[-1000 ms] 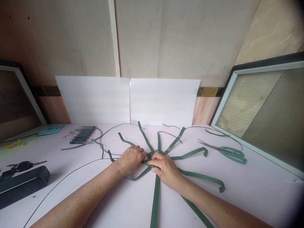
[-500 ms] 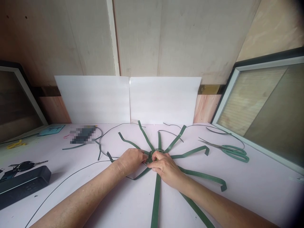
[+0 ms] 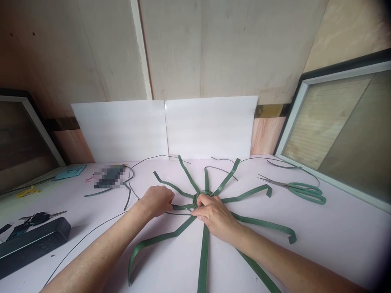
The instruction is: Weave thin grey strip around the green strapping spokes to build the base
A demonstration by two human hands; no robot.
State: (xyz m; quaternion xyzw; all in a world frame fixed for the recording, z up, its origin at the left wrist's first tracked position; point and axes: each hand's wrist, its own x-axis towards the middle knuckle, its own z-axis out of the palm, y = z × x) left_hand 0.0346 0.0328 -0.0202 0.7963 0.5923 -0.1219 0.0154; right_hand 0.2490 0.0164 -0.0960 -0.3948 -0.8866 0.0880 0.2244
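Observation:
A small round woven hub (image 3: 202,195) of green strips lies on the pale pink table (image 3: 320,240), with several flat green strips (image 3: 262,226) fanning out from it like spokes. My right hand (image 3: 215,215) presses down on the near side of the hub, fingers bent over it. My left hand (image 3: 157,200) sits just left of the hub, fingers closed in a pinch on a thin dark strand (image 3: 179,207) that runs into the weave. One green strip (image 3: 159,241) bends off toward the lower left.
Green-handled scissors (image 3: 301,191) lie at the right. Thin dark strands (image 3: 134,171) loop across the back of the table. A black box (image 3: 30,246), keys (image 3: 38,218) and a blurred object (image 3: 109,178) sit at the left. White panels (image 3: 166,130) lean against the wall. Framed panes flank both sides.
My left hand has drawn away leftward from the hub, pulling the thin strand taut. The lower-left green strip has swung out into full view. My right hand has stayed on the hub.

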